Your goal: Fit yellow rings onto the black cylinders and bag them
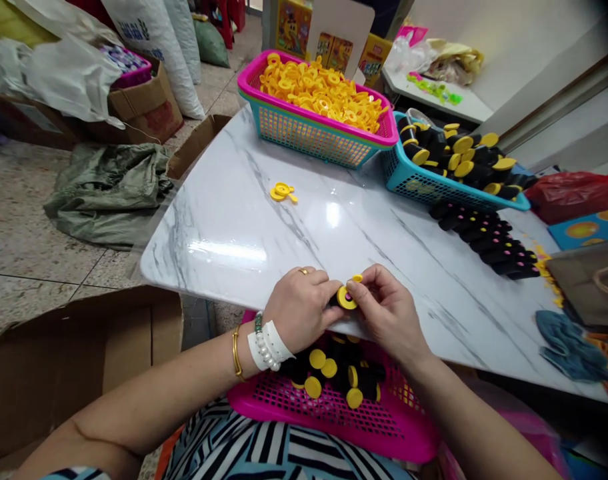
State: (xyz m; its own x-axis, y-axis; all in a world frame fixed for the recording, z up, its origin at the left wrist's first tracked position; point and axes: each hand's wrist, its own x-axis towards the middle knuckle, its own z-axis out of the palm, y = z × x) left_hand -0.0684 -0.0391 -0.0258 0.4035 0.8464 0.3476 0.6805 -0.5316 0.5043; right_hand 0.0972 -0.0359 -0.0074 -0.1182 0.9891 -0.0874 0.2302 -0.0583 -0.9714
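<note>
At the near table edge, my left hand [301, 307] grips a black cylinder [335, 298], mostly hidden by the fingers. On its end sits a yellow plastic ring piece [346, 298] with a pink spot at the centre. My right hand [391, 313] pinches this yellow piece by its small tab between thumb and finger. Below both hands, a pink basket [334, 417] on my lap holds several black cylinders with yellow ends [354, 398]. A few loose yellow ring pieces [283, 192] lie on the marbled table [224, 220].
A pink-and-teal basket [309, 137] heaped with yellow pieces stands at the back. Beside it, a blue basket [434, 183] holds yellow-ended black cylinders. Rows of black cylinders [489, 240] lie at right, near a dark blue cloth [571, 347]. An open cardboard box [129, 340] is at left.
</note>
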